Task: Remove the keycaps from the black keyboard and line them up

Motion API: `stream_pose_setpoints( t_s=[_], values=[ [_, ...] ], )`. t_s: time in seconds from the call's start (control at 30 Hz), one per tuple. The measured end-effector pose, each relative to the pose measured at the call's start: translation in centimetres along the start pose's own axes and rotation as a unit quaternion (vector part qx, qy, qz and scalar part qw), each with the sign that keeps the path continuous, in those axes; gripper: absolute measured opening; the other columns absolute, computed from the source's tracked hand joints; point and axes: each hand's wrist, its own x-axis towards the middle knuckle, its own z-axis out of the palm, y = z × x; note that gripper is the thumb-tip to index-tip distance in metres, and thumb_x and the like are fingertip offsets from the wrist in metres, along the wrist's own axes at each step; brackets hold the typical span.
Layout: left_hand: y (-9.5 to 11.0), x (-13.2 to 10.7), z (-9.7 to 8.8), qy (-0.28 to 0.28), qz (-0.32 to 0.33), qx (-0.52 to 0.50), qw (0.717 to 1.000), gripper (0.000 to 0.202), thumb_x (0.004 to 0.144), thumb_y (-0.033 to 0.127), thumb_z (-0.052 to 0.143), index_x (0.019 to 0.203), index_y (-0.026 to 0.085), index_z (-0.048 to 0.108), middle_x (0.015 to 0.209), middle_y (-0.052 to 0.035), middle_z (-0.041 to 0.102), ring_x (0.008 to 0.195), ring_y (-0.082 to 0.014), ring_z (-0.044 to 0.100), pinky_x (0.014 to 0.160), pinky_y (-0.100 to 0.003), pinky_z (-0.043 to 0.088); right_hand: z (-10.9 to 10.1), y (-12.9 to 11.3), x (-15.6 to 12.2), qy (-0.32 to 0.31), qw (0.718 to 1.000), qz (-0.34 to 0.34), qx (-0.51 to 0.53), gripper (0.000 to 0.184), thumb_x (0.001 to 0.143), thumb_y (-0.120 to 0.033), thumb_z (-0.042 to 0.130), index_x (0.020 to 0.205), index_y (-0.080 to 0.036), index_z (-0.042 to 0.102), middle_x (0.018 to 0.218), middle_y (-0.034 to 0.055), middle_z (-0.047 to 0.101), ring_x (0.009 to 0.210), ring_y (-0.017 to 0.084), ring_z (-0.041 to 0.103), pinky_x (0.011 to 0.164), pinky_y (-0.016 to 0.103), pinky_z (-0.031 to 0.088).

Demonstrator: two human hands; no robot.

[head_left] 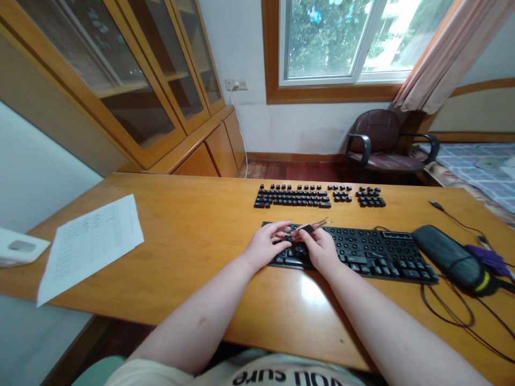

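A black keyboard lies on the desk in front of me. Bare switch positions show over much of it, while keycaps sit along its near rows. My right hand grips a wire keycap puller by its dark handle, with thin metal prongs pointing up and to the right. Over the keyboard's left end, my left hand has thumb and fingers closed around a small black keycap, partly hidden by the fingers. Behind the keyboard, loose black keycaps are laid out in keyboard-like rows.
To the right are a dark elongated case, a purple item and looping black cables. Printed paper and a white device lie left on the desk. An office chair stands beyond.
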Motion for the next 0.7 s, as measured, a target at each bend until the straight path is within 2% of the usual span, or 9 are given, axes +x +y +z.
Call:
stream_pose_setpoints(
  t_s=[0.2, 0.37, 0.53, 0.7],
  values=[
    [0.0, 0.0, -0.2, -0.006, 0.002, 0.006, 1.000, 0.058, 0.060, 0.009, 0.076, 0.114, 0.017, 0.057, 0.088, -0.0036, 0.064, 0.081, -0.0138, 0.063, 0.081, -0.031, 0.053, -0.2, -0.5, -0.1, -0.012, 0.996, -0.015, -0.092, 0.027, 0.086, -0.040, 0.051, 0.083, -0.017, 0.064, 0.077, 0.0074, 0.070, 0.069, 0.020, 0.066, 0.066, 0.031, 0.054],
    [0.2, -0.1, -0.3, -0.005, 0.050, 0.107, 0.993, 0.056, 0.057, 0.017, 0.079, 0.110, 0.020, 0.060, 0.090, -0.0024, 0.062, 0.080, -0.0140, 0.062, 0.080, -0.031, 0.053, -0.3, -0.8, -0.2, -0.043, 0.979, -0.048, -0.194, 0.025, 0.087, -0.034, 0.049, 0.081, -0.019, 0.067, 0.079, 0.0057, 0.070, 0.073, 0.019, 0.066, 0.068, 0.030, 0.052],
    [1.0, -0.3, -0.3, -0.002, 0.095, 0.225, 0.970, 0.051, 0.060, 0.024, 0.078, 0.108, 0.022, 0.060, 0.088, -0.0009, 0.063, 0.085, -0.0161, 0.060, 0.084, -0.033, 0.050, -0.2, -0.8, -0.3, -0.049, 0.980, -0.051, -0.189, 0.023, 0.087, -0.033, 0.048, 0.087, -0.021, 0.068, 0.083, 0.0053, 0.071, 0.075, 0.019, 0.067, 0.068, 0.029, 0.053],
    [1.5, -0.4, -0.1, 0.007, 0.097, 0.257, 0.961, 0.039, 0.061, 0.025, 0.077, 0.096, 0.021, 0.060, 0.089, -0.0004, 0.062, 0.084, -0.0160, 0.059, 0.082, -0.031, 0.050, 0.0, -0.2, -0.5, -0.017, 0.985, -0.036, -0.168, 0.024, 0.086, -0.037, 0.051, 0.085, -0.019, 0.068, 0.080, 0.0065, 0.071, 0.074, 0.020, 0.068, 0.066, 0.030, 0.054]
  ],
)
